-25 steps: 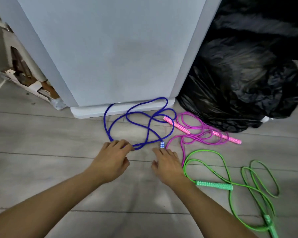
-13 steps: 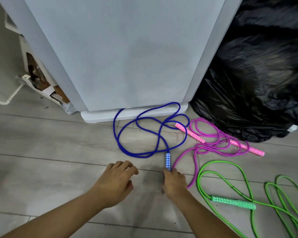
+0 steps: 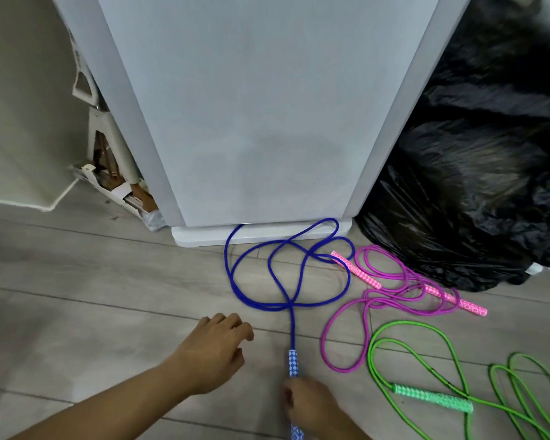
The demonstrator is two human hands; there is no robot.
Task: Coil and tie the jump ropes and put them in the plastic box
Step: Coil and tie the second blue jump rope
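Looking down from the head view onto a plank floor [image 3: 77, 281], facing a white cabinet [image 3: 267, 122], a black bag [image 3: 473, 185] right of it. Gripping the patterned handle [image 3: 293, 363] of the blue jump rope [image 3: 291, 325] in the right hand [image 3: 311, 408], near centre, fingers curled round it. Holding the left hand [image 3: 210, 354] just left, fingers loosely bent, grasping nothing. Trailing blue loops toward the cabinet base, pink jump rope [image 3: 356, 270] and green jump rope [image 3: 432, 397] lying right.

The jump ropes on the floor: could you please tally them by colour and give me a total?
blue jump rope: 1
pink jump rope: 1
green jump rope: 1
Total: 3
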